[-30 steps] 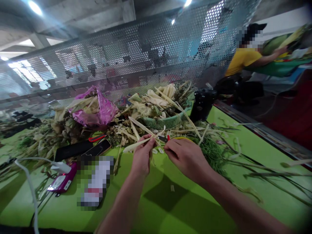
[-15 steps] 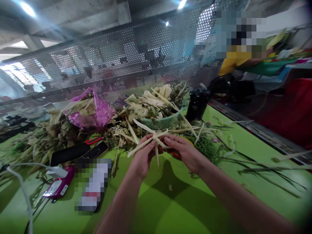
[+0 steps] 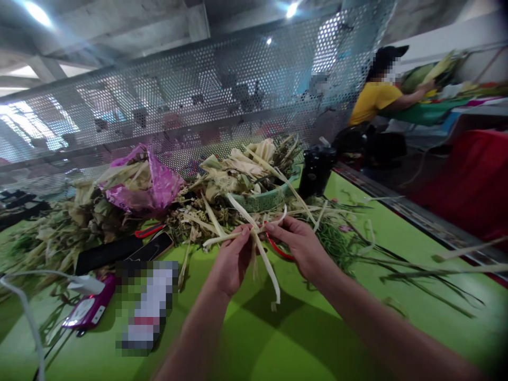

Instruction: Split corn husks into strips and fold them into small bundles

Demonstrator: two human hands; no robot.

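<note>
Pale corn husk strips point(image 3: 254, 228) cross at a knot-like middle, their ends pointing several ways. My left hand point(image 3: 234, 259) pinches them at that crossing, thumb on top. From the other side, my right hand point(image 3: 299, 243) has thumb and fingers closed on a strip that curls upward. One long end hangs forward over the green table point(image 3: 238, 338). Just below my right fingers is a red loop point(image 3: 281, 251), apparently a scissors handle; my hand covers the rest of it.
Behind my hands are a green basket point(image 3: 262, 201) heaped with dry husks, a pink plastic bag point(image 3: 164, 182) and a black container point(image 3: 317, 170). Phones point(image 3: 153, 247) and a purple power strip point(image 3: 89, 309) lie left. Green fibres point(image 3: 337, 241) lie right. A person in yellow point(image 3: 375, 100) sits beyond.
My right hand has let go of the dark-bladed, red-handled tool and taken hold of a husk strip. The strips have turned in my fingers, and one end now hangs toward me.
</note>
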